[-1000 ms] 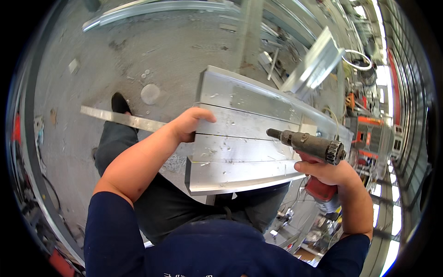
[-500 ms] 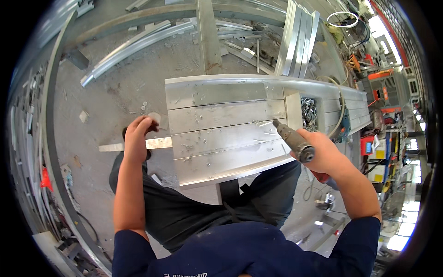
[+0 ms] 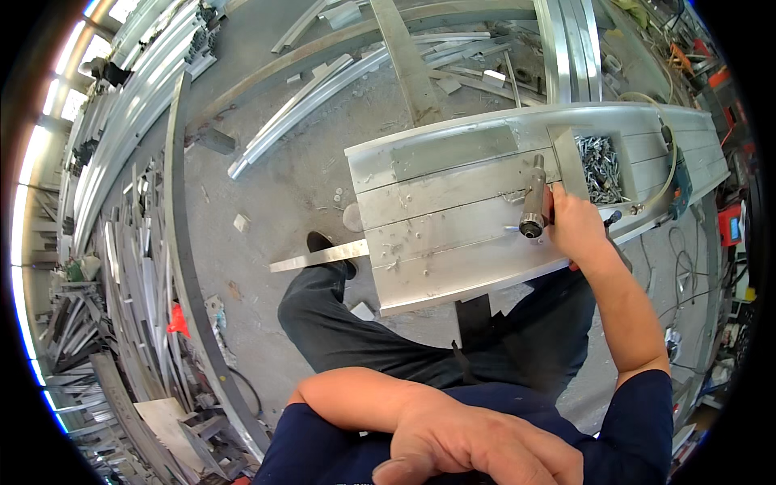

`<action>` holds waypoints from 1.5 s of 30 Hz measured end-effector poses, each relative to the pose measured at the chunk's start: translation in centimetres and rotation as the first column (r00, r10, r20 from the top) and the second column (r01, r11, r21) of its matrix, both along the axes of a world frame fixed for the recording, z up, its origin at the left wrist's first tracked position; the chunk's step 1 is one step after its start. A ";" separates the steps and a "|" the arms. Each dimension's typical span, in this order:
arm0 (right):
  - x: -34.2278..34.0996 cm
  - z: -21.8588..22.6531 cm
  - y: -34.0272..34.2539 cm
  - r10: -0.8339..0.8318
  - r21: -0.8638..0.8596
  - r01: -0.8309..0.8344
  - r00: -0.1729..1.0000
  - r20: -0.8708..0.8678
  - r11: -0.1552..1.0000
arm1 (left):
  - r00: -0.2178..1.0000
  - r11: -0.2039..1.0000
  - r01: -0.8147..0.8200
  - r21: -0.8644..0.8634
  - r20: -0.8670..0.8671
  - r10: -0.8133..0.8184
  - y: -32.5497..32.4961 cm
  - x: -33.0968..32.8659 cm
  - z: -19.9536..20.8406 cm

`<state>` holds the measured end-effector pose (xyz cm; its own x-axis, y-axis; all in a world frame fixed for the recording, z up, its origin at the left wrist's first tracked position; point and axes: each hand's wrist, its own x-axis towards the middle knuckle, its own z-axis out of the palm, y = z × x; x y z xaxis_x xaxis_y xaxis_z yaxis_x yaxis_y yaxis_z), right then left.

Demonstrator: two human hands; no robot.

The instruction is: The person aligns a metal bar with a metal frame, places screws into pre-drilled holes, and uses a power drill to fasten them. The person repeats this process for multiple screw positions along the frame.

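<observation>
My right hand is closed round a rivet gun with a grey-brown metal barrel and a red grip. The gun is over the silvery metal bench top, left of a compartment of loose rivets. Close to my chest, at the lower edge, is my left hand, raised well away from the bench. Its thumb stands apart from the fingers and nothing shows in it, though the fingertips are partly cut off. Several small metal bits lie scattered on the bench top's left part.
A teal and dark power tool and a pale hose lie right of the compartment. Under the bench's left end a metal bar sticks out beside my foot. Long metal profiles lie on the floor beyond, and a steel frame beam runs along the left.
My left hand has come from beside the bench's left end back to my chest. The rivet gun stays in my right hand, its barrel turned to point farther away. The view has swung left.
</observation>
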<state>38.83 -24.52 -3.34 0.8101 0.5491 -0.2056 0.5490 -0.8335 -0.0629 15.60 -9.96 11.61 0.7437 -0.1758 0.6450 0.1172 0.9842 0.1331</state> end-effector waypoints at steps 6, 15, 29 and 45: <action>-0.1 0.0 -0.4 -0.056 -0.003 0.056 0.997 -0.050 0.998 | 0.932 0.987 -0.129 0.100 0.353 0.086 -0.5 3.7 -3.9; -5.7 0.5 -0.7 0.165 0.462 -0.303 0.934 0.316 0.834 | 0.050 -0.113 0.000 0.994 0.113 0.992 23.3 -0.9 -20.9; -7.8 -6.7 0.0 0.226 0.545 -0.330 0.941 0.250 0.771 | 0.862 -0.886 0.339 0.317 0.272 0.427 28.7 -2.3 -41.7; -7.9 -7.7 0.7 0.219 0.547 -0.347 0.933 0.287 0.762 | 0.703 -0.738 0.648 0.186 0.225 0.674 43.8 -13.5 -30.6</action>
<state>30.93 -23.85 -11.04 0.5850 0.7211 0.3712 0.8076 -0.4762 -0.3477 2.06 33.85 -19.04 0.5971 0.6407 -0.4826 0.7592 -0.6456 0.0822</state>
